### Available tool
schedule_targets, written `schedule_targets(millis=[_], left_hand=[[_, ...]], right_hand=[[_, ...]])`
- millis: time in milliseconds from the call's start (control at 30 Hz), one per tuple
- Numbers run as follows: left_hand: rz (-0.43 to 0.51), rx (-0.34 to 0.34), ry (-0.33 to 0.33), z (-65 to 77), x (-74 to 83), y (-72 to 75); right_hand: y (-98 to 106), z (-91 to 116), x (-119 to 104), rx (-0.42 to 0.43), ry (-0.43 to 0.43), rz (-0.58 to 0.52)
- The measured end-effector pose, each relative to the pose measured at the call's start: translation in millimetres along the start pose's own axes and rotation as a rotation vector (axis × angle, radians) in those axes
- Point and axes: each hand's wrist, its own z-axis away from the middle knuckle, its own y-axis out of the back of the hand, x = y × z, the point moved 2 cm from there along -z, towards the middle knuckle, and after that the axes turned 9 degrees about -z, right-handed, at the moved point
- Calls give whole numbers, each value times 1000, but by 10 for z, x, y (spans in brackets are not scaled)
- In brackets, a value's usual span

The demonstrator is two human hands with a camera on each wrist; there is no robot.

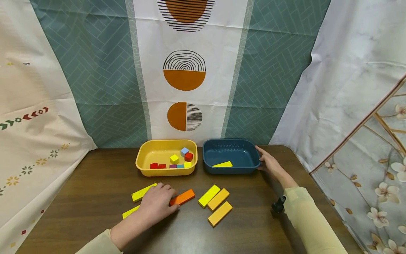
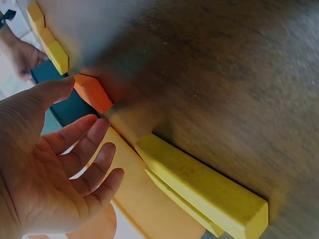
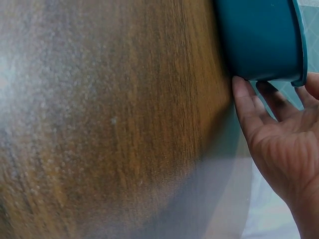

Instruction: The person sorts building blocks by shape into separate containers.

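My left hand (image 1: 157,204) hovers low at the left end of an orange block (image 1: 183,197), fingers spread and loosely bent. In the left wrist view a gap shows between thumb and fingers, with the orange block (image 2: 92,93) just beyond the thumb tip. Beside that hand lie two yellow blocks, one behind it (image 1: 143,192) and one partly hidden under the wrist (image 1: 130,212). At the right end of a dark blue bin (image 1: 231,170), my right hand (image 1: 273,165) touches the outer wall with fairly straight fingers. Its thumb is by the rim in the right wrist view.
A yellow bin (image 1: 149,172) with several small coloured cubes stands left of the blue bin, which contains a yellow piece (image 1: 223,164). A yellow block (image 1: 209,196) and two orange-yellow blocks (image 1: 219,200) (image 1: 220,214) lie mid-table. Patterned cloth (image 1: 95,70) hangs behind.
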Motion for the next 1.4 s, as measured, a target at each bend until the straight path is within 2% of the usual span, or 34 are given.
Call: schedule_targets(millis=[367,733,1400], left_hand=[[-9,-8,9,2,-2,2],[-13,18,1,0,-7,-9],[-13,-2,1,-12,8,-57]], right_hand=[[-1,15,-15,-9,3,-10],[2,-4,-5,-3,-13,4],[3,-3,-4,15,-11,6]])
